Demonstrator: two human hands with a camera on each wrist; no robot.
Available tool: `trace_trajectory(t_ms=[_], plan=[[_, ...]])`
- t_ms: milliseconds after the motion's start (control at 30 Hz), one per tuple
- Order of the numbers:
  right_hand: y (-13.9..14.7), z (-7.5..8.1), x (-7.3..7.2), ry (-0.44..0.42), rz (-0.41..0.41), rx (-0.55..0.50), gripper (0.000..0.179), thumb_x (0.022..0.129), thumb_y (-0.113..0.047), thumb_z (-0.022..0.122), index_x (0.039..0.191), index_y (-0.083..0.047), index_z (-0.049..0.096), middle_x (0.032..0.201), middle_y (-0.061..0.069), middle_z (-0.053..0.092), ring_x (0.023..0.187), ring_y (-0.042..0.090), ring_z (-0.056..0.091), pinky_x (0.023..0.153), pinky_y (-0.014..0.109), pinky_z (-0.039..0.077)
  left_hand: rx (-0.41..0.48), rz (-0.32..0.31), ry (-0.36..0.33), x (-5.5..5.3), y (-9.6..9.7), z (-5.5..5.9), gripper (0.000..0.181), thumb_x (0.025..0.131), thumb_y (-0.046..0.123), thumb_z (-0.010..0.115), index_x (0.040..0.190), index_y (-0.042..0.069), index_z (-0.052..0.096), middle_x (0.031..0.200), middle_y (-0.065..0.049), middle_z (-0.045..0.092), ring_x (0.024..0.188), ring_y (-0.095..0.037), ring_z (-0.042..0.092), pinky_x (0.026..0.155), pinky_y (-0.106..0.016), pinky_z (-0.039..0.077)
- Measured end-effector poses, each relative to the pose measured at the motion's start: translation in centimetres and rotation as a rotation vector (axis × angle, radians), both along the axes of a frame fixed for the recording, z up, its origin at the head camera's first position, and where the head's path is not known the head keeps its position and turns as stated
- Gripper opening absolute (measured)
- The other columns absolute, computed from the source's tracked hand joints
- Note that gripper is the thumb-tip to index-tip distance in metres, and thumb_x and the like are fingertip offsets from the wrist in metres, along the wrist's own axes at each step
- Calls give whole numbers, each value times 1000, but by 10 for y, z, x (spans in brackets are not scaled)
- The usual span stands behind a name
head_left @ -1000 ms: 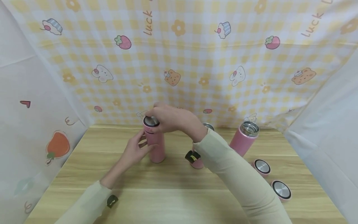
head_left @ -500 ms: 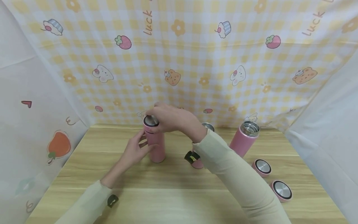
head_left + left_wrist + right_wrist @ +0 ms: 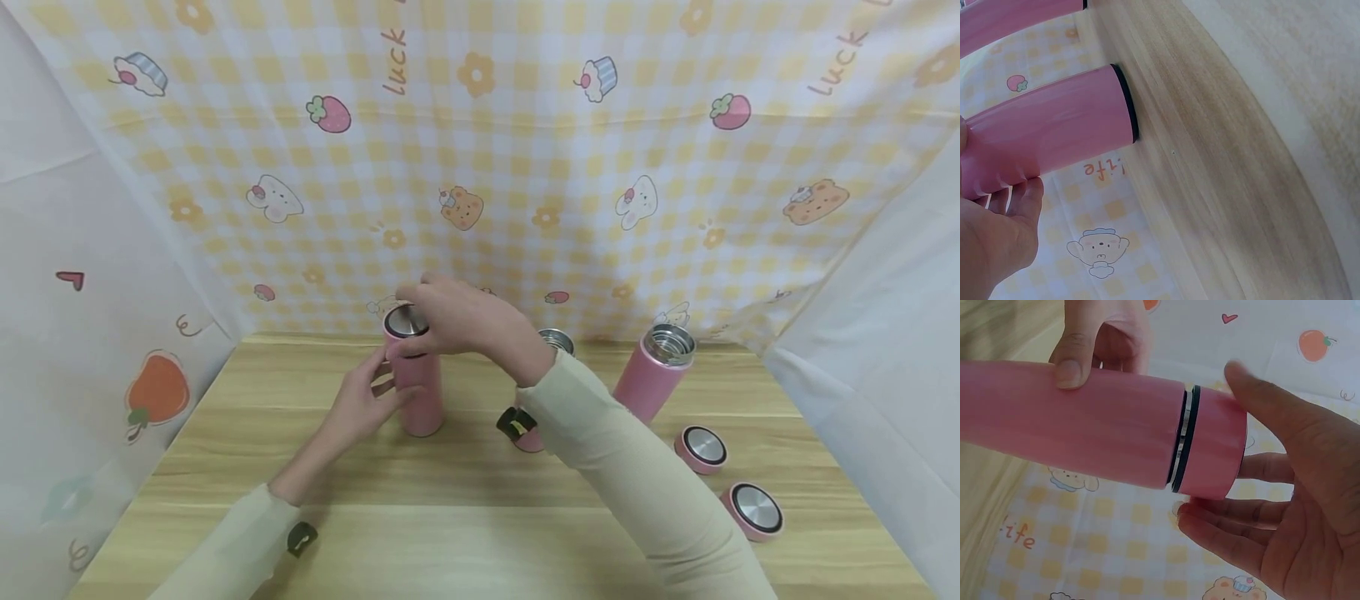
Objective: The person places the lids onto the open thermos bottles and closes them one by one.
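Observation:
A pink thermos bottle stands upright at the left of the table. My left hand holds its body, thumb on one side and fingers on the other. On its top sits a pink lid with a steel disc; a narrow gap with silver metal shows between lid and body in the right wrist view. My right hand reaches around this lid from above. Its fingers curl at the lid's far side, while its blurred thumb lies over the near side; whether the thumb touches cannot be told.
Right of it stands a second pink bottle, lidless and partly hidden by my right arm. A third lidless bottle is farther right. Two pink lids lie at the table's right. A patterned cloth hangs behind.
My right hand has turned slightly at the lid: its fingers have shifted right and its thumb has come forward across the front. The left hand and bottle have stayed in place.

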State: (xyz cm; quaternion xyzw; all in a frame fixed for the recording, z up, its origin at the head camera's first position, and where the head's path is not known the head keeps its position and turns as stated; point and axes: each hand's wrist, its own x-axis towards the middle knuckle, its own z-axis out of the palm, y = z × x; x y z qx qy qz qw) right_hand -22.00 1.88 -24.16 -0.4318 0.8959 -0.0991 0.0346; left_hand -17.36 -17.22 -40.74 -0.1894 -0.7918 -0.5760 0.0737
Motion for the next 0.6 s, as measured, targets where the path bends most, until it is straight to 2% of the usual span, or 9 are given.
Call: trace_trajectory(t_ms=[133, 233, 300, 467, 600], plan=[[6, -1, -6, -73, 115, -79, 72, 91, -45, 76, 150, -12, 49, 134, 9, 53, 114, 18, 54, 88, 25, 48, 0, 4, -9, 0, 0, -1, 72, 90, 14, 81, 152, 15, 45, 148, -9, 49, 127, -34, 53, 98, -38, 51], [9, -2, -10, -103, 243, -143, 61, 95, -28, 76, 147, -9, 53, 145, 13, 49, 127, 20, 50, 98, 23, 44, 0, 12, -22, 0, 0, 0, 69, 89, 15, 81, 149, 14, 48, 145, -8, 52, 126, -33, 54, 98, -39, 51], [11, -2, -11, -115, 297, -162, 50, 96, -15, 73, 143, -7, 58, 145, 13, 51, 127, 20, 51, 98, 23, 44, 2, 17, -25, 0, 0, 0, 67, 89, 15, 81, 148, 13, 49, 143, -9, 53, 126, -32, 54, 98, -40, 51], [12, -6, -10, -123, 327, -164, 44, 97, 2, 63, 140, -6, 61, 145, 12, 52, 125, 17, 54, 97, 22, 45, 9, 24, -20, 0, 1, -1, 68, 89, 13, 82, 148, 10, 48, 141, -11, 54, 124, -33, 55, 97, -39, 52], [12, -6, -8, -85, 318, -148, 45, 97, 3, 64, 140, -6, 61, 142, 11, 55, 123, 17, 55, 96, 20, 45, 8, 23, -13, 0, 2, 0, 68, 88, 13, 82, 147, 10, 49, 141, -11, 55, 123, -33, 56, 96, -38, 52]])
